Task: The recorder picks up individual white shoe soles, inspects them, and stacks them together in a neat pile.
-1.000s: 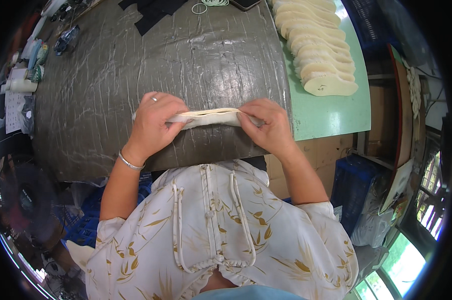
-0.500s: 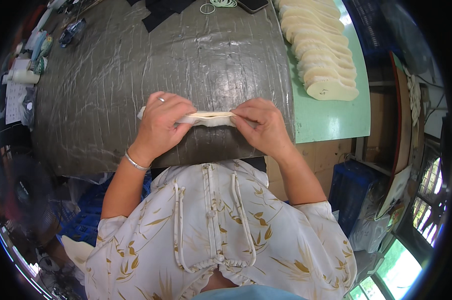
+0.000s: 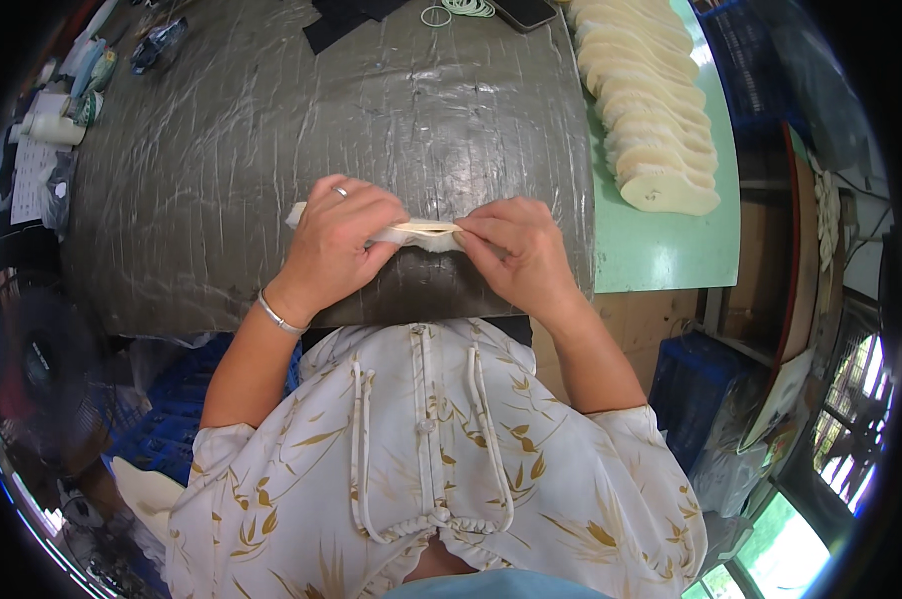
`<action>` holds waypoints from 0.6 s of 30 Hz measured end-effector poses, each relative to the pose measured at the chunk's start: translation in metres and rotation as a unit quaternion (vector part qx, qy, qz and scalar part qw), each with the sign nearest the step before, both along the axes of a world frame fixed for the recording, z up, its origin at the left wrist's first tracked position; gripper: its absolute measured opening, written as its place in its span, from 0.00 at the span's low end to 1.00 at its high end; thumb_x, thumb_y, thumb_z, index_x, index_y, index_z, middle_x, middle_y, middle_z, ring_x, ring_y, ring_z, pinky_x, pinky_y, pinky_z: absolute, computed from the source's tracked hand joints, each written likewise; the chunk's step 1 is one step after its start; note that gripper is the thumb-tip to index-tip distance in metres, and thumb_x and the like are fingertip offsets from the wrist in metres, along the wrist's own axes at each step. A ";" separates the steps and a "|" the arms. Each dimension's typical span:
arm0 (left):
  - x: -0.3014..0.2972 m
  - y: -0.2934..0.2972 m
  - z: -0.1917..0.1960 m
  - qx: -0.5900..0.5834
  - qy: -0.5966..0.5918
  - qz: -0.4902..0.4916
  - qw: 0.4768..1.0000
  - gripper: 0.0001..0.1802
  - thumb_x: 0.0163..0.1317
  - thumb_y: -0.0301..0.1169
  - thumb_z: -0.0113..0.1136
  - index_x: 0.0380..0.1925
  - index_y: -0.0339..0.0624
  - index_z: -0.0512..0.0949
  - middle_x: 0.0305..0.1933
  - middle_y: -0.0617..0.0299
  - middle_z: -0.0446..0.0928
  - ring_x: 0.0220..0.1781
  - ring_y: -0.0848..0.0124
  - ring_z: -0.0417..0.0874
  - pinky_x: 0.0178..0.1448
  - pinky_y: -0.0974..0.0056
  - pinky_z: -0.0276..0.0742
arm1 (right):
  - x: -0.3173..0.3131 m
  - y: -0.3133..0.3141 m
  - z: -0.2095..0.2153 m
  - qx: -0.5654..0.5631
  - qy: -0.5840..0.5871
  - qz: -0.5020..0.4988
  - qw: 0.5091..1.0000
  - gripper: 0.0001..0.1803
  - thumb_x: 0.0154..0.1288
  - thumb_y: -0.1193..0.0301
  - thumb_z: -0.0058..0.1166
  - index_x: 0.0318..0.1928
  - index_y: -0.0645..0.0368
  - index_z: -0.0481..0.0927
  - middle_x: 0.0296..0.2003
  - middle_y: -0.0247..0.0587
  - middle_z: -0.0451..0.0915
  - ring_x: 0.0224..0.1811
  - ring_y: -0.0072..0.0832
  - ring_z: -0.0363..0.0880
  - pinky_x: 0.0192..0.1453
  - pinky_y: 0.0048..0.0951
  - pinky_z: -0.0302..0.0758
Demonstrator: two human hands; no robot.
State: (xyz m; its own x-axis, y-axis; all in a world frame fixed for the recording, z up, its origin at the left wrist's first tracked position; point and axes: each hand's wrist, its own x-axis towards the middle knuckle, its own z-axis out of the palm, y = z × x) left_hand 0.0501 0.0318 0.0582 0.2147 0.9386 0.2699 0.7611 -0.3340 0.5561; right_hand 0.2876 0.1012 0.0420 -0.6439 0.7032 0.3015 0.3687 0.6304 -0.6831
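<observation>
Both my hands grip a cream insole with white fleece (image 3: 429,240), held edge-on just above the near part of the table. Two thin cream layers show along its upper edge, with a narrow gap between them. My left hand (image 3: 339,238) is closed round the left part, thumb below and fingers over the top; a fleecy end pokes out beyond it. At the other end, my right hand (image 3: 523,250) pinches the edge between thumb and fingertips. The fingers hide much of the insole, so I cannot tell whether it is one piece or a pair.
A plastic-covered dark table (image 3: 451,130) lies in front of me. To the right, a row of overlapping fleecy insoles (image 3: 661,130) rests on a green board (image 3: 661,260). Black cloth pieces (image 3: 346,20), pale rings (image 3: 468,7) and a phone (image 3: 524,12) lie at the far edge.
My left hand has slid a little to the right, so the stretch of insole between my hands is shorter. My right hand keeps its pinch. The whole view has shifted slightly.
</observation>
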 end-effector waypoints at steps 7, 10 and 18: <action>0.002 0.001 -0.002 0.005 -0.011 -0.003 1.000 0.13 0.47 0.24 0.69 0.35 0.46 0.81 0.38 0.64 0.82 0.45 0.63 0.82 0.59 0.56 0.68 | -0.009 -0.004 0.006 -0.009 0.002 0.032 0.999 0.13 0.56 0.69 0.69 0.42 0.57 0.88 0.39 0.40 0.85 0.41 0.40 0.82 0.50 0.39 0.74; 0.001 -0.001 -0.001 -0.004 -0.011 -0.003 1.000 0.12 0.48 0.25 0.70 0.35 0.45 0.81 0.38 0.64 0.81 0.46 0.63 0.81 0.59 0.56 0.67 | -0.012 -0.005 0.004 -0.020 0.009 0.029 0.999 0.10 0.56 0.71 0.68 0.39 0.58 0.88 0.36 0.38 0.85 0.39 0.38 0.82 0.48 0.38 0.74; -0.007 -0.009 0.008 -0.062 -0.050 -0.013 0.997 0.12 0.57 0.32 0.69 0.41 0.42 0.83 0.43 0.60 0.82 0.50 0.60 0.81 0.65 0.54 0.66 | -0.011 -0.006 0.009 -0.047 0.011 0.047 0.998 0.14 0.58 0.69 0.68 0.44 0.60 0.87 0.41 0.43 0.85 0.44 0.42 0.81 0.53 0.40 0.73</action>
State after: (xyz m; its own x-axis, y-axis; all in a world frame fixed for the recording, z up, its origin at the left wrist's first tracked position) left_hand 0.0429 0.0225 0.0664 0.2173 0.9606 0.1731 0.6922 -0.2767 0.6666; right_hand 0.2765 0.0948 0.0514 -0.7029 0.6651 0.2521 0.2946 0.5948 -0.7479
